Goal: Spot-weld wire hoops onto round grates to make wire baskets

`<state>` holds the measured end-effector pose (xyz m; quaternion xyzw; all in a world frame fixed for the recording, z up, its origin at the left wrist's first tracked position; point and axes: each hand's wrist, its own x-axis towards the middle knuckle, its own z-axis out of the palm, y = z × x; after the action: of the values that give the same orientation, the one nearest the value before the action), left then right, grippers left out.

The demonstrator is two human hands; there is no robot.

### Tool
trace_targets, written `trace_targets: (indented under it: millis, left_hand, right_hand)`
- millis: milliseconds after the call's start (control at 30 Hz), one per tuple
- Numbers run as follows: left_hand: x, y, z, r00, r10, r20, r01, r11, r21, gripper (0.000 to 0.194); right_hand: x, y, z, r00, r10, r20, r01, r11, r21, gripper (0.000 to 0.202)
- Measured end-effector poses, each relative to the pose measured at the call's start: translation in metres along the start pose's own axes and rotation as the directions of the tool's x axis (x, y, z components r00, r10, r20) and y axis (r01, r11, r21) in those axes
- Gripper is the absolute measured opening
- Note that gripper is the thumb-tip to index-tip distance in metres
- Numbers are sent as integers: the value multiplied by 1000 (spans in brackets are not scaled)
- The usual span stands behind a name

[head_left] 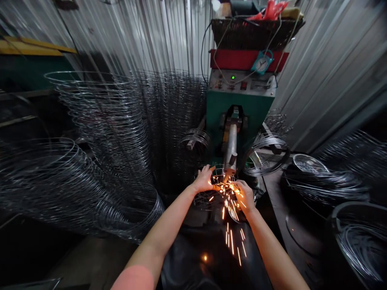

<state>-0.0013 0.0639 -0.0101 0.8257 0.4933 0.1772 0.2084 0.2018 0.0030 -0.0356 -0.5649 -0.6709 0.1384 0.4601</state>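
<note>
Bright sparks (231, 205) burst from under the electrode arm (231, 147) of a green spot welder (242, 102) and fall toward my lap. Just below the electrode tip is a round wire frame (205, 200), partly hidden by my hands and the glare. My left hand (204, 180) grips its left side, fingers stretched toward the far edge. On the right, close to the sparks, my right hand (244, 195) has its fingers closed on the frame's rim. Exactly which wires the fingertips press is hard to make out.
Tall stacks of wire rings (105, 121) crowd the left. Wire coils hang at the welder's right (266, 155). A black bucket (338, 209) with wire hoops stands at lower right. Above the welder sit a teal clock (262, 62) and a dark basket (256, 34).
</note>
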Motion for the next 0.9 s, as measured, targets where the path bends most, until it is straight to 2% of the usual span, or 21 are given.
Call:
trace_targets:
  millis: [33, 100, 200, 267, 333, 400, 467, 533, 600, 633, 700, 767, 800, 833, 900]
  left_hand:
    - [-1, 1, 0, 1000, -3, 4, 3, 1000, 6, 101]
    - [-2, 2, -1, 1000, 2, 10, -2, 1000, 14, 101]
    - [-2, 3, -3, 1000, 16, 14, -16, 1000, 23, 103]
    - [-2, 3, -4, 1000, 23, 15, -24, 999, 26, 103]
    - [-1, 3, -5, 999, 35, 18, -36, 999, 25, 103]
    - [0, 2, -5, 999, 44, 22, -45, 999, 24, 103]
    - [0, 1, -5, 999, 43, 28, -43, 999, 26, 103]
    - [1, 1, -5, 999, 35, 31, -36, 999, 27, 104]
    - [1, 2, -5, 999, 36, 34, -37, 999, 29, 105]
    - [2, 2, -5, 999, 39, 34, -40, 999, 30, 104]
    - [2, 3, -6, 998, 44, 34, -45, 998, 34, 104]
    - [2, 2, -7, 998, 47, 43, -48, 998, 32, 106]
    - [2, -1, -7, 997, 49, 58, -50, 998, 27, 109]
    - [0, -5, -8, 996, 53, 78, -55, 998, 17, 115]
    - [-5, -19, -9, 991, 60, 121, -58, 998, -18, 128]
  right_hand:
    - [-4, 2, -2, 999, 31, -26, -31, 1000, 6, 34]
    - [-20, 7, -9, 983, 171, -61, -168, 984, 58, 39]
    - [-72, 22, -18, 907, 421, -10, -407, 883, 232, 42]
    - [-116, 33, -21, 887, 461, 26, -451, 854, 258, 37]
    - [-154, 42, -23, 879, 476, 37, -475, 864, 169, 32]
    - [-179, 47, -25, 849, 528, 26, -523, 830, 193, 30]
    - [-187, 50, -28, 756, 654, -9, -599, 698, 392, 29]
    - [-185, 50, -35, 615, 789, 15, -611, 464, 642, 30]
    - [-181, 49, -44, 488, 866, 105, -580, 232, 781, 32]
    - [-179, 48, -48, 446, 880, 161, -570, 141, 809, 32]
    - [-179, 45, -57, 398, 881, 258, -564, 13, 826, 29]
    - [-181, 40, -64, 390, 869, 305, -559, -40, 828, 26]
    - [-183, 37, -66, 404, 868, 290, -554, -19, 832, 26]
    - [-185, 35, -67, 430, 870, 241, -556, 45, 830, 27]
    - [-192, 31, -66, 535, 843, 64, -579, 311, 754, 30]
